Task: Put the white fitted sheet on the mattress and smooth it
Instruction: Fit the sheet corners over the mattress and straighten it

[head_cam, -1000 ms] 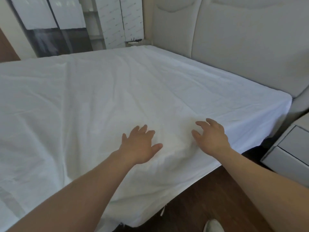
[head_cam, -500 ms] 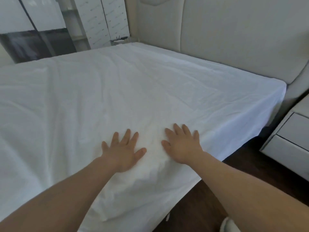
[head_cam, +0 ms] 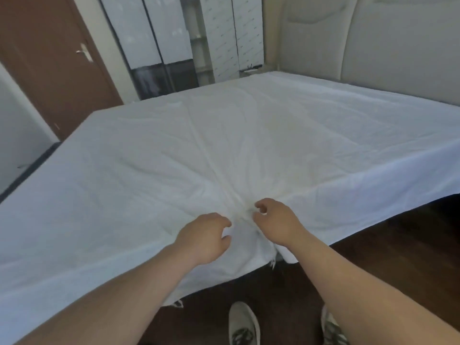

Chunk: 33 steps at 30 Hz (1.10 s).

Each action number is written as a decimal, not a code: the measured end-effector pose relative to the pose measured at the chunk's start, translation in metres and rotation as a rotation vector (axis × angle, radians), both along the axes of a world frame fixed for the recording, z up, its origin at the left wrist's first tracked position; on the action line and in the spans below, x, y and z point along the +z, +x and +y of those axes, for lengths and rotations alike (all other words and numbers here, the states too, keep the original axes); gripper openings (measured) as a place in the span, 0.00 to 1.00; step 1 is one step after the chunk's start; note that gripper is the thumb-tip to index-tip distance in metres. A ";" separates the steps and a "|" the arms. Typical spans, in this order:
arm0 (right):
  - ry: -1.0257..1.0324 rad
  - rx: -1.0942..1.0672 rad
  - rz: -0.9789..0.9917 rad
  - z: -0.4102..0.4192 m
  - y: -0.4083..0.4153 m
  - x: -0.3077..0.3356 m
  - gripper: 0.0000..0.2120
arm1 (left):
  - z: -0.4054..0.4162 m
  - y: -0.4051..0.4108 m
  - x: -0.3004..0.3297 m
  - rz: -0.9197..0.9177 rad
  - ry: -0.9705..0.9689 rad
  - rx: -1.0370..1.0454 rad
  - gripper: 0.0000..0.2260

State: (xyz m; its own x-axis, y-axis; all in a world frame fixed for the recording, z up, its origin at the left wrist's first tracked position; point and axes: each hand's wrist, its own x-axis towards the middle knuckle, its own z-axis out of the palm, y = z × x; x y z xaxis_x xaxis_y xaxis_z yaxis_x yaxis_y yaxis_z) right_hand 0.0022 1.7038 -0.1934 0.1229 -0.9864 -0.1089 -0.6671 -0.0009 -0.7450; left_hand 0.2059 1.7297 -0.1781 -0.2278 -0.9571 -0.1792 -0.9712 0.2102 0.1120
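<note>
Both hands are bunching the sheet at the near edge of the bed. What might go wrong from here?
1. The left hand and right hand gather the white fitted sheet into creases that fan out across the top; pulling harder may deepen them rather than smooth them.
2. The near hem hangs loose and looks untucked, so it may slip back up.
3. The shoes stand close below the hanging cloth; stepping on it seems possible.

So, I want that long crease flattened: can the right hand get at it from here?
Probably yes: the right hand sits at the near end of the crease, with nothing lying on the white fitted sheet between them.
</note>
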 end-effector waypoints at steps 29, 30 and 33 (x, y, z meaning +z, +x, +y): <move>-0.116 -0.675 -0.052 -0.020 0.126 -0.040 0.36 | 0.000 0.162 -0.066 -0.067 -0.485 0.046 0.16; -0.052 -0.707 -0.030 -0.023 0.120 -0.043 0.38 | 0.001 0.163 -0.066 -0.069 -0.479 0.059 0.16; 0.146 -0.589 0.002 -0.024 0.107 -0.055 0.42 | 0.003 0.167 -0.063 -0.092 -0.420 0.089 0.15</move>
State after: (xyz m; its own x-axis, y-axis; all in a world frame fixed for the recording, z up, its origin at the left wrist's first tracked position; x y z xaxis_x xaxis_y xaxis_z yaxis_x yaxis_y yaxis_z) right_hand 0.1094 1.6798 -0.2489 -0.4392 -0.8635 -0.2478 -0.5257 0.4707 -0.7086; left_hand 0.3726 1.7326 -0.2407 -0.1420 -0.9665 0.2138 -0.9896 0.1337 -0.0529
